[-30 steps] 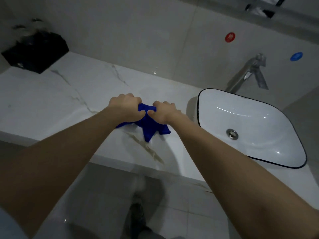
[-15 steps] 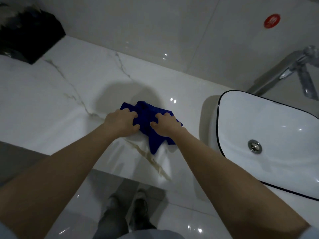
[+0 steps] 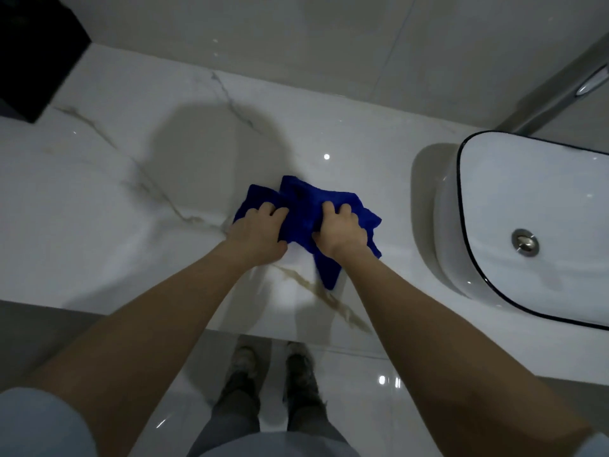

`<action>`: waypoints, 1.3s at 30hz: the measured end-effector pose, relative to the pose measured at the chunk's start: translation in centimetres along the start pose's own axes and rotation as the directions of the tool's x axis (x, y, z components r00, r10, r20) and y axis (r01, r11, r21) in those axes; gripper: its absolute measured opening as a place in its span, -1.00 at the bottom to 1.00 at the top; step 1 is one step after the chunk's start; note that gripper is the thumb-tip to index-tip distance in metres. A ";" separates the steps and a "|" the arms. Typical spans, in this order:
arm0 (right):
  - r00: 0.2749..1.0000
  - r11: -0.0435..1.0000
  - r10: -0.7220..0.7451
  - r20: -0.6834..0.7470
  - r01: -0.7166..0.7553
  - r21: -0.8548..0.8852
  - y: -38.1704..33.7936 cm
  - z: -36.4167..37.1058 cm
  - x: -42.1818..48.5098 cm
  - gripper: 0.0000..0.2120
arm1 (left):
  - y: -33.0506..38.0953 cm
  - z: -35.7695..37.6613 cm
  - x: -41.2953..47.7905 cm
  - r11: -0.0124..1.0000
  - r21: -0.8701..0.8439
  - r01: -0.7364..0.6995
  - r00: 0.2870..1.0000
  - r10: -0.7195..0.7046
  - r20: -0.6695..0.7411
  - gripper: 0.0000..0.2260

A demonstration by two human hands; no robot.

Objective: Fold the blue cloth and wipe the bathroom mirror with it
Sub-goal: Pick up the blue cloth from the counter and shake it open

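Observation:
A crumpled blue cloth (image 3: 304,211) lies on the white marble counter (image 3: 131,199), near its front edge. My left hand (image 3: 258,234) grips the cloth's left part with curled fingers. My right hand (image 3: 341,230) grips its right part the same way, about a hand's width from the left. A pointed corner of the cloth sticks out toward me between my wrists. The mirror is out of view.
A white basin with a black rim (image 3: 468,206) stands on the counter at the right, a chrome faucet (image 3: 560,94) behind it. A black box (image 3: 36,51) sits at the far left corner. My shoes (image 3: 273,367) stand on the glossy floor below the counter edge.
The view has tilted down and nearer the counter. My hands have drawn slightly apart, and more of the cloth shows beyond my fingers.

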State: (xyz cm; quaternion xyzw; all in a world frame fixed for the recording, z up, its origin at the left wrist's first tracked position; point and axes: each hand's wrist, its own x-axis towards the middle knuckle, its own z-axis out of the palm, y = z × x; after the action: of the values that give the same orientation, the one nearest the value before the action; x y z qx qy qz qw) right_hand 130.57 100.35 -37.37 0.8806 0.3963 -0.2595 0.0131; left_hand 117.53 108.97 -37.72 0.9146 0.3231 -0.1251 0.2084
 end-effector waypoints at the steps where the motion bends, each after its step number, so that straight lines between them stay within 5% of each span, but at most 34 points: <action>1: 0.999 1.000 0.014 -0.036 -0.014 -0.001 -0.2 0.2 0.0 -0.55 | -0.3 -0.1 0.0 1.000 -0.004 -0.020 1.000 0.020 -0.007 -0.46; 5: 0.984 0.999 0.034 -0.177 -0.029 0.028 -0.8 0.9 -0.5 -0.76 | -1.0 -0.7 -0.1 0.998 -0.010 -0.058 0.998 0.058 -0.006 -0.50; 10: 0.972 0.951 0.008 -0.236 0.065 0.302 -1.4 -1.0 -1.2 -0.88 | -1.0 -1.4 -0.2 0.997 -0.008 -0.080 0.990 0.078 -0.121 -0.40; 13: 0.966 0.823 -0.075 -0.248 0.200 0.532 -2.6 -3.8 -2.2 -0.80 | -0.5 -3.2 0.2 0.983 -0.146 -0.114 0.980 0.087 -0.177 -0.35; 17: 0.966 0.589 0.006 -0.260 0.207 0.781 -2.6 -6.4 -3.7 -0.76 | 0.5 -5.9 0.4 0.913 -0.298 -0.280 0.952 0.224 -0.208 -0.78; 22: 0.960 0.590 0.107 -0.259 0.148 0.794 -1.9 -7.4 -5.3 -0.86 | 2.6 -9.7 -1.0 0.832 -0.454 -0.320 0.935 0.202 -0.290 -0.74; 27: 0.974 0.534 -0.041 -0.222 0.209 0.819 -2.1 -8.3 -7.2 -0.37 | 5.2 -12.4 -2.3 0.720 -0.597 -0.353 0.933 0.221 -0.285 -0.79; 31: 0.939 0.553 0.024 -0.343 0.273 0.787 -2.2 -9.6 -8.6 -0.85 | 5.5 -14.3 -3.4 0.669 -0.665 -0.333 0.941 0.194 -0.276 -0.76; 39: 0.875 0.518 0.137 -0.464 0.336 0.787 -3.4 -12.4 -9.6 -0.64 | 5.5 -17.1 -4.8 0.686 -0.637 -0.352 0.909 0.088 -0.408 -0.76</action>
State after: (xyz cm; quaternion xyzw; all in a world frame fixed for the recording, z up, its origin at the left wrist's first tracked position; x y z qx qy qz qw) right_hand 128.41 98.84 -21.52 0.7825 0.2607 -0.1975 -0.5298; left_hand 118.99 110.41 -19.23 0.8070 0.2632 0.1949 0.4914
